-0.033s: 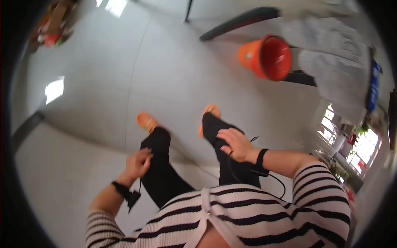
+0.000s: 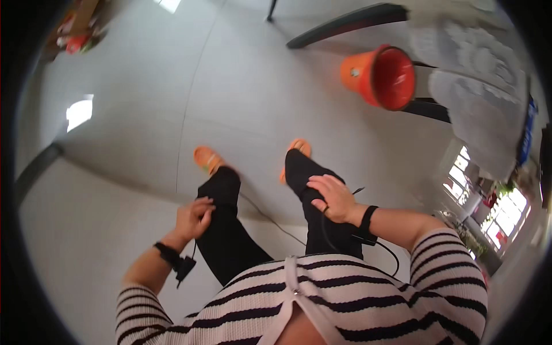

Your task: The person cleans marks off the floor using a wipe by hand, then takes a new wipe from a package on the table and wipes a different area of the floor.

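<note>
My left hand (image 2: 194, 219) rests at the outer side of my left knee, its fingers loosely bent against the black trousers (image 2: 223, 227), the thumb apart. It holds nothing that I can see. On my right thigh lies my right hand (image 2: 335, 199), fingers stretched out flat over the cloth, with a ring on one of them. Black straps circle both wrists: the left one carries a small black device (image 2: 184, 268), and a dark cable (image 2: 397, 259) loops beside the right one. Both hands are apart from any other object.
An orange bucket (image 2: 351, 73) with a red inside stands ahead right, beside dark curved furniture legs (image 2: 348, 26) and a white lace cloth (image 2: 480, 103). A thin cable (image 2: 267, 217) runs over the pale floor between my orange shoes (image 2: 208, 158). Boxes (image 2: 82, 20) sit far left.
The view has shifted slightly, so the bucket and cloth appear a little farther right and higher. Both hands stay on my legs.
</note>
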The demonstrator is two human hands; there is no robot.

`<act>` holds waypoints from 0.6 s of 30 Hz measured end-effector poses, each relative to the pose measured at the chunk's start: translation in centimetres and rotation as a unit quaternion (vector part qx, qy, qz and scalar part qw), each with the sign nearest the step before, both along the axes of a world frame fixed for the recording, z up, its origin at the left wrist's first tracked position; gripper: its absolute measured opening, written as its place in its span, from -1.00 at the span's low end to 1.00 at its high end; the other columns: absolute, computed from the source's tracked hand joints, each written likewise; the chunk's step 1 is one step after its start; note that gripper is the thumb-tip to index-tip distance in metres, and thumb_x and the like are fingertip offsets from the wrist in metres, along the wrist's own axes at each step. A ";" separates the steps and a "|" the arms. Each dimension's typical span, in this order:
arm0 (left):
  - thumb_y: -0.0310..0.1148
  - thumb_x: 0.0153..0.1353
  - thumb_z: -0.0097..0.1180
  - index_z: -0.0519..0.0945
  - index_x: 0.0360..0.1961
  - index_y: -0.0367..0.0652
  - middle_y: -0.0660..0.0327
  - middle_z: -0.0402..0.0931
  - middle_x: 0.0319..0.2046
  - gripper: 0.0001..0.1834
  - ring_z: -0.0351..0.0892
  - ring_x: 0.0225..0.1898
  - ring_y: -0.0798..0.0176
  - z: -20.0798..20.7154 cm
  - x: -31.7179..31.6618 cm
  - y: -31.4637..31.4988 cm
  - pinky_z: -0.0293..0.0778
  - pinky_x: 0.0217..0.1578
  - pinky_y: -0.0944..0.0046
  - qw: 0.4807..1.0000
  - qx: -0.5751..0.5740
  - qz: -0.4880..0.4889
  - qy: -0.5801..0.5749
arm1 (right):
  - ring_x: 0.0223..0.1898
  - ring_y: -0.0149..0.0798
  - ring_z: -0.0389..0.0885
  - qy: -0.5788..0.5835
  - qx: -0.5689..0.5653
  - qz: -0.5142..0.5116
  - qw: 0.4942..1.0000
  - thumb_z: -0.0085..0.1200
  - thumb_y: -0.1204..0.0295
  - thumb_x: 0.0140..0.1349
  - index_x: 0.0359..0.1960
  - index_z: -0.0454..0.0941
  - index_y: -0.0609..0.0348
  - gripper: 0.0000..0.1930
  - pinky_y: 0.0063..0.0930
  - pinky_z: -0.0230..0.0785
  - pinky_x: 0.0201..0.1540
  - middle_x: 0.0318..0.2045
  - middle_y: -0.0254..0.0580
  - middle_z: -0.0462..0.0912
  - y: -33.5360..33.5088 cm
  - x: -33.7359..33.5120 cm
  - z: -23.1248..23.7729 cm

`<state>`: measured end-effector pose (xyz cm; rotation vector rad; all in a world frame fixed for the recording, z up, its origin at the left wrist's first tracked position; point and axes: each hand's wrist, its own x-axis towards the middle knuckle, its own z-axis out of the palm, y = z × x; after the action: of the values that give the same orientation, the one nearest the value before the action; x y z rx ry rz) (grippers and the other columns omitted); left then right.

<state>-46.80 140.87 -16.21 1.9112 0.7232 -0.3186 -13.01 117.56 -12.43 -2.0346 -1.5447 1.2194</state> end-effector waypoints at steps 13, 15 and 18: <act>-0.44 -0.04 0.04 0.67 -0.40 -0.14 0.08 0.60 -0.23 -0.81 0.57 -0.11 0.07 -0.6 -1.6 -2.5 0.50 -0.10 0.21 0.998 -0.025 -0.036 0.050 | 0.06 -0.11 0.35 0.064 -0.058 0.040 0.995 -0.02 0.26 0.20 -0.02 0.37 0.14 -0.65 -0.15 0.09 0.23 0.00 -0.13 0.41 -2.3 -3.6 -0.4; -0.43 -0.03 0.04 0.67 -0.39 -0.14 0.08 0.60 -0.23 -0.81 0.57 -0.10 0.08 -0.6 -1.6 -3.3 0.50 -0.10 0.21 0.997 -0.029 -0.045 0.053 | 0.06 -0.11 0.35 0.076 -0.057 0.036 0.995 -0.02 0.27 0.20 -0.02 0.37 0.14 -0.65 -0.15 0.09 0.23 -0.01 -0.13 0.41 -2.6 -4.1 -0.1; -0.40 -0.02 0.06 0.67 -0.38 -0.12 0.09 0.60 -0.22 -0.81 0.57 -0.09 0.10 -0.3 -1.2 -4.7 0.50 -0.09 0.20 0.996 -0.024 -0.057 0.063 | 0.05 -0.11 0.36 0.091 -0.059 0.032 0.994 -0.01 0.28 0.19 -0.03 0.36 0.14 -0.65 -0.15 0.10 0.23 -0.02 -0.14 0.41 -3.4 -5.1 0.4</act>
<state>-48.03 136.18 -16.50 1.9027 0.6840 -0.5286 -18.10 114.13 -12.08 -1.8949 -1.4926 1.5085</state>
